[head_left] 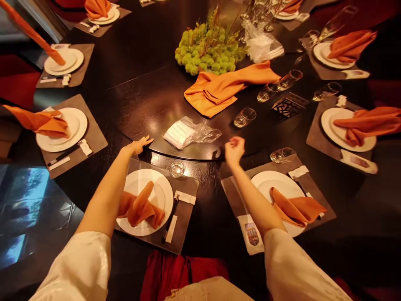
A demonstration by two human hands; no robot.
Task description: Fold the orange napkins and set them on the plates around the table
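Observation:
My left hand (138, 145) lies with its fingers stretched out at the edge of the dark round turntable (134, 110). My right hand (235, 150) is curled closed above the turntable's front edge; whatever its fingers hold, if anything, is hidden. Between the hands, on the turntable, a white packet (179, 133) lies with a crumpled clear plastic bag (205, 133). Behind the packet an orange cloth napkin (216, 94) is spread out loosely. A small drinking glass (244, 117) stands just beyond my right hand. Below my left hand a small glass dish (177, 169) sits near a plate.
Place settings with white plates (167, 190) and orange napkins (293, 207) ring the table. Green floral decoration (208, 52) fills the turntable's middle. More glasses (290, 79), a dark patterned box (288, 107) and bagged white items (263, 46) stand right. A red chair (184, 271) is below me.

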